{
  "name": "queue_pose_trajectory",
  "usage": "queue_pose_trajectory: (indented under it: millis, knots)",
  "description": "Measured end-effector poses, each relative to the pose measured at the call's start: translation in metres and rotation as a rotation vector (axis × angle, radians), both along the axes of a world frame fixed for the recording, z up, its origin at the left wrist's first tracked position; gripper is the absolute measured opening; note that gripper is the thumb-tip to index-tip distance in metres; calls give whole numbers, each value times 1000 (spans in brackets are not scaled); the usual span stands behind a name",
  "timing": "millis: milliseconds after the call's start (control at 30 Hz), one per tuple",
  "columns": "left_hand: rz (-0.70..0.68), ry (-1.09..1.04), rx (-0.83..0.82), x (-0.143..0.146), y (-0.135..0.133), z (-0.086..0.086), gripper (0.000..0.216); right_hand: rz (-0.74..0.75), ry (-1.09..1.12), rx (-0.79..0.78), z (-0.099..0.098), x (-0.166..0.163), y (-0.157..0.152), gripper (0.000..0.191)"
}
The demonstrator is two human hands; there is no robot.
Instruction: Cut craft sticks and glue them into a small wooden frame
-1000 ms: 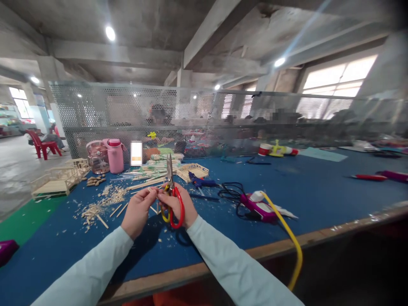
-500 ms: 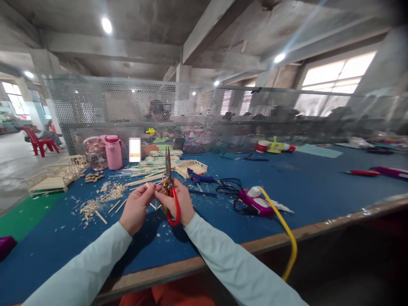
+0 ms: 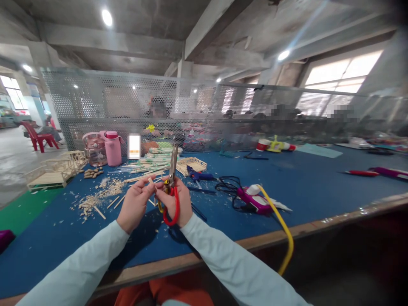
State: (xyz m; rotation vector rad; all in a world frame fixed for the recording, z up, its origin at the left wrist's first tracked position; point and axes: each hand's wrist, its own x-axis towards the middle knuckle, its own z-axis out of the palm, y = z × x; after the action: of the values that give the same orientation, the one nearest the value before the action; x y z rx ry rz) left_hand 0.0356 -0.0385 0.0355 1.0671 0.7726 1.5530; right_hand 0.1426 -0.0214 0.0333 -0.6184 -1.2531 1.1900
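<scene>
My left hand (image 3: 133,205) is closed, with a short pale wooden stick piece (image 3: 151,181) pinched between thumb and fingers. Close beside it, my right hand (image 3: 184,205) grips red-handled scissors (image 3: 175,197), whose blades point up and away from me. The right fingertips almost meet the left ones at the wooden piece; whether they touch it I cannot tell. Below and left of my hands, loose cut sticks (image 3: 100,212) and wood scraps (image 3: 110,189) lie on the blue tabletop (image 3: 204,238). A bundle of long sticks (image 3: 153,163) lies just beyond.
A small wooden tray (image 3: 191,166) and a blue glue gun (image 3: 199,174) lie beyond my right hand. A purple power strip (image 3: 255,202) with a yellow cord (image 3: 283,225) is to the right. Small wooden frames (image 3: 49,176), peanuts (image 3: 93,173) and a pink bottle (image 3: 113,149) stand left.
The scissors' tips have swung slightly right. The stick piece in my left hand now shows more clearly above the fingertips. Both hands stay close together in nearly the same place.
</scene>
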Motion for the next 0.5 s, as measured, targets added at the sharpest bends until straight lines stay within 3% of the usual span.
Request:
queue_pose_trajectory:
  millis: [133, 267, 500]
  knots:
    - [-24, -52, -3, 2, 0, -4, 36, -24, 36, 9, -2, -3, -3, 37]
    - [-6, 6, -28, -1, -1, 4, 31, -7, 5, -11, -1, 0, -4, 36]
    - [-194, -2, -336, -16, -6, 16, 16, -32, -127, 229, 18, 20, 11, 30]
